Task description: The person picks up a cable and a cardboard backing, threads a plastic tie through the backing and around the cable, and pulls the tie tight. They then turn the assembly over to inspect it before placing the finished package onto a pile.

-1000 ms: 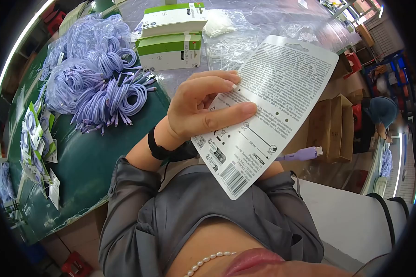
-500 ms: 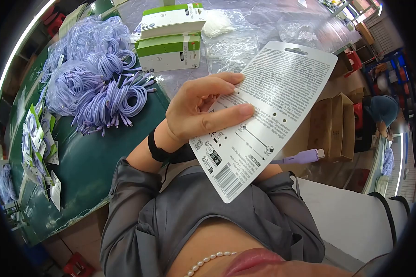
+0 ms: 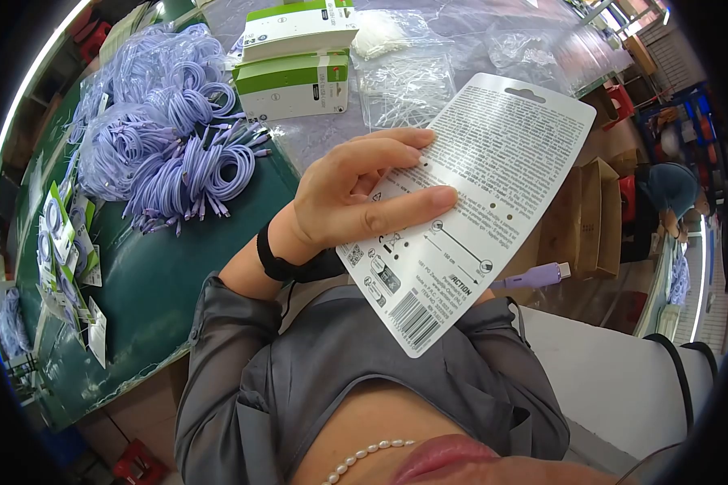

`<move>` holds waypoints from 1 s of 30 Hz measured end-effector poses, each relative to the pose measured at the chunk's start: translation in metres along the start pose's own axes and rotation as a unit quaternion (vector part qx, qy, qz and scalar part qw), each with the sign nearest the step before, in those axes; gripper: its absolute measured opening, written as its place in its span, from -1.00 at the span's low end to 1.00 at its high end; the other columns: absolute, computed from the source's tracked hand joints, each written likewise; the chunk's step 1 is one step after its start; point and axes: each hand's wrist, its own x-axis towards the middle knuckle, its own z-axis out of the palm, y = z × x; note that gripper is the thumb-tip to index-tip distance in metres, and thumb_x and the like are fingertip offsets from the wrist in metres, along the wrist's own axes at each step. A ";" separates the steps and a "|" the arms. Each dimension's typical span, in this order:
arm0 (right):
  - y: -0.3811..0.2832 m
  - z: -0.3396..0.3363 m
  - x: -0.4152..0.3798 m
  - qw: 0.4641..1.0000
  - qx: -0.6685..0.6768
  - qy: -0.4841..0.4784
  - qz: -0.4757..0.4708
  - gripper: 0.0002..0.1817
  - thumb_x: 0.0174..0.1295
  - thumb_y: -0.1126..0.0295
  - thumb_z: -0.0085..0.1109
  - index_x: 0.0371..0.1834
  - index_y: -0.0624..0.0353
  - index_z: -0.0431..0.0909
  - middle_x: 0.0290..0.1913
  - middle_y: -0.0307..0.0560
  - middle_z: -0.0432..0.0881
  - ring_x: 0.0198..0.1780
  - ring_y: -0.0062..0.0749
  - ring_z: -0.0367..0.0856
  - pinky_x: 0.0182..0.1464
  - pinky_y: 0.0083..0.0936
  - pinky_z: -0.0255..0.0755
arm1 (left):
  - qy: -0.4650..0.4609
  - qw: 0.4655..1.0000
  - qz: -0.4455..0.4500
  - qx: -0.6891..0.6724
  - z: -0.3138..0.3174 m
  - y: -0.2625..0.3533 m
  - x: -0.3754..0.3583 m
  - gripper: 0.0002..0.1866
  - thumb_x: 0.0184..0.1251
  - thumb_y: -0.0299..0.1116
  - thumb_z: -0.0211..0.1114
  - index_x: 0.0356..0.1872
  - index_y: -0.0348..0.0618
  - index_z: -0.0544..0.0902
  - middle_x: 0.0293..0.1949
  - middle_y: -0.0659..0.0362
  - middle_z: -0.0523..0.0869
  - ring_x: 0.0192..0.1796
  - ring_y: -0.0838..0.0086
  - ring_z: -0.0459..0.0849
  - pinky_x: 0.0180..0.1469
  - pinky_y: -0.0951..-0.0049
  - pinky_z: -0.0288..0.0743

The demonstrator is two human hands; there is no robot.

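My left hand (image 3: 356, 194) grips a white printed packaging card (image 3: 493, 178) by its left edge, thumb across the printed back, holding it up over my lap. From behind the card's lower right edge pokes a purple cable connector (image 3: 538, 276). My right hand is hidden behind the card; only its grey sleeve shows below. A black band circles my left wrist (image 3: 273, 255).
A heap of coiled purple cables (image 3: 170, 137) lies on the green table (image 3: 162, 275). Green-and-white boxes (image 3: 295, 81) and clear plastic bags (image 3: 404, 81) sit beyond. Packed cards (image 3: 65, 250) lie at the left edge. Cardboard boxes (image 3: 594, 218) and another person (image 3: 671, 194) are to the right.
The card and my left hand have shifted slightly to the right and down; the purple connector has moved with them. The grip is unchanged.
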 end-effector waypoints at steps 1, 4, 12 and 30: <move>0.001 -0.001 0.001 1.000 0.008 0.000 -0.003 -0.59 0.38 0.34 0.05 0.23 0.22 0.30 0.30 0.03 0.32 0.20 -0.24 0.42 0.25 -0.29 0.28 | -0.011 1.000 0.008 0.017 -0.002 0.001 0.001 -0.47 -0.20 -0.64 0.53 -0.06 -0.05 0.73 -0.04 0.12 0.42 0.10 0.20 0.59 0.06 0.45 0.61; 0.008 0.005 -0.009 0.999 0.032 0.002 -0.013 -0.61 0.37 0.36 0.05 0.21 0.23 0.31 0.29 0.03 0.34 0.17 -0.25 0.45 0.22 -0.30 0.32 | -0.028 0.996 0.054 0.063 -0.008 0.002 0.008 -0.50 -0.12 -0.66 0.48 -0.03 -0.14 0.67 -0.05 0.05 0.48 0.10 0.14 0.60 0.10 0.36 0.58; 0.031 0.015 -0.008 0.994 0.101 0.007 -0.044 -0.66 0.36 0.41 0.08 0.15 0.23 0.37 0.26 0.04 0.38 0.11 -0.27 0.52 0.17 -0.33 0.40 | 0.048 0.984 0.103 0.140 -0.002 -0.013 0.013 -0.55 -0.07 -0.54 0.50 -0.04 -0.12 0.71 -0.12 0.14 0.51 -0.05 0.27 0.67 -0.02 0.47 0.63; -0.047 0.033 0.024 0.665 -0.593 -0.023 -0.452 -0.91 0.21 0.63 0.20 -0.25 0.33 0.50 -0.27 -0.02 0.63 -0.36 -0.49 0.62 -0.33 -0.64 0.52 | 0.235 0.892 -0.291 -0.254 0.024 -0.030 0.001 -0.70 0.31 -0.49 0.26 0.04 -0.32 0.51 -0.10 0.11 0.66 -0.13 0.48 0.67 -0.04 0.43 0.63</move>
